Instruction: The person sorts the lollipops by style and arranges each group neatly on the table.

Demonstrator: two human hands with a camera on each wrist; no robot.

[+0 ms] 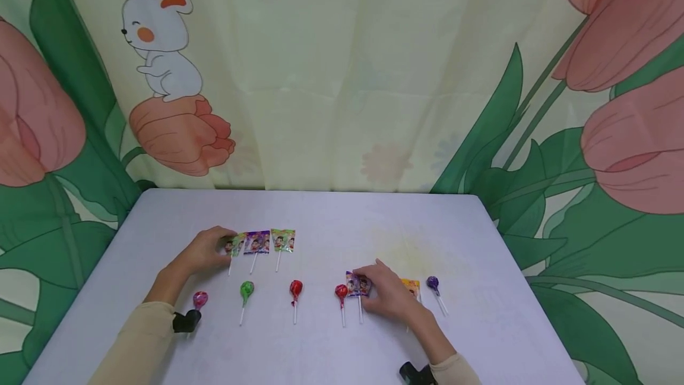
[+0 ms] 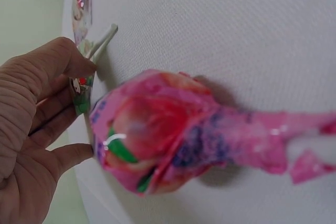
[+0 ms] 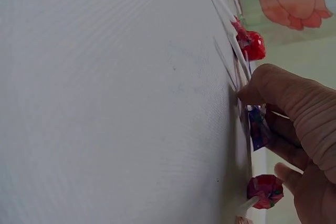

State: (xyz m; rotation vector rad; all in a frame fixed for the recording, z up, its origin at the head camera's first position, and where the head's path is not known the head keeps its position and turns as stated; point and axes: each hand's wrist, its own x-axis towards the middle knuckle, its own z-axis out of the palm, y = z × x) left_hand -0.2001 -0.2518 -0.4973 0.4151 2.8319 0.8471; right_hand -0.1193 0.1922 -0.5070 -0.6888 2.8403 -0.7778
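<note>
Slanting forward-left, the right hand (image 1: 392,294) is pinching a flat purple lollipop (image 1: 364,287) on the table (image 1: 278,355), its stick (image 1: 360,312) pointing nearward; a red lollipop (image 1: 341,292) is lying just left. Farther, the left hand (image 1: 205,249) is pinching a flat green lollipop (image 1: 237,245), likewise pointing, a second purple packet (image 1: 257,242) adjoining.

White table (image 1: 299,355): faint yellowish patch (image 1: 401,245), far right
Far left: green, purple, green packet lollipops (image 1: 257,242)
Near, left to right: pink, green, red, red ball lollipops (image 1: 247,290); purple packet (image 1: 352,281), orange packet (image 1: 411,286) (partly hidden); purple ball lollipop (image 1: 433,283)
</note>
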